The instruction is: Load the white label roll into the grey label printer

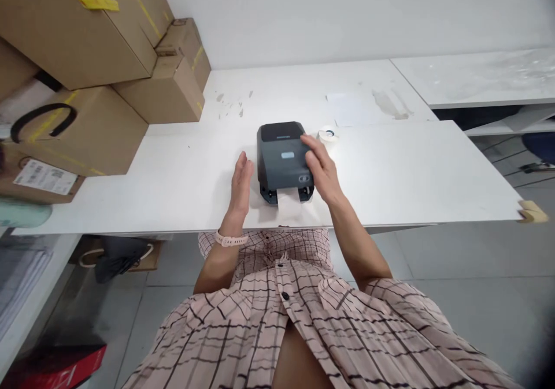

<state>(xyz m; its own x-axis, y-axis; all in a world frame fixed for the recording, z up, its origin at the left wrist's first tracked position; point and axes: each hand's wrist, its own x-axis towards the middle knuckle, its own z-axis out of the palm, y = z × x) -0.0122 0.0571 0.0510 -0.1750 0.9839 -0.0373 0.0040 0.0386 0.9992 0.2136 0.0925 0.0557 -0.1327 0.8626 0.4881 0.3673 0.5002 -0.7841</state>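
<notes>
A dark grey label printer [284, 160] stands on the white table, its lid slightly raised at the front edge. From its front slot a strip of white label paper [289, 204] hangs toward the table's near edge. My right hand [321, 168] rests on the printer's right side, fingers bent over the top edge of the lid. My left hand [241, 185] is held upright to the left of the printer, fingers stretched out, apart from it and holding nothing. Just behind my right fingers sits a roll of white labels [328, 136], partly hidden.
Cardboard boxes [160, 88] are stacked on the table's left, with a black curved strap [43, 120] by them. A white sheet [347, 110] and a clear plastic scrap [392, 104] lie behind the printer. Brown tape [532, 211] covers the table's right front corner.
</notes>
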